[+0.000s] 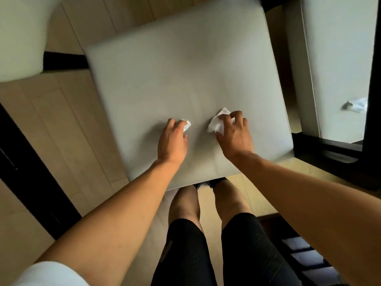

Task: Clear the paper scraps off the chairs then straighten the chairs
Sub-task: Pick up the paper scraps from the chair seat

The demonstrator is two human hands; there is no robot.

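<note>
Both hands down on the grey chair seat (165, 75), toward its near edge. Left hand (172, 144) has fingers curled over a small white paper scrap (187, 125), pinching it against the seat; only a bit of the scrap shows past the fingertips. Right hand (235, 137) has fingers curled around a larger crumpled paper scrap (216, 123), thumb on the near side, scrap's top corner sticking out toward the far edge. The two scraps lie near each other, not touching, roughly centre of the seat's near half. Another chair seat (338, 58) at the right, seen past a dark frame bar (373, 79), with a crumpled scrap (355, 105) lying on it near its right side, partly hidden by the bar. A third pale seat (18, 38) shows at the upper left corner. Light wood floor (68, 112) underneath. Person's bare knees and black shorts (185, 254) below the seat's near edge.
</note>
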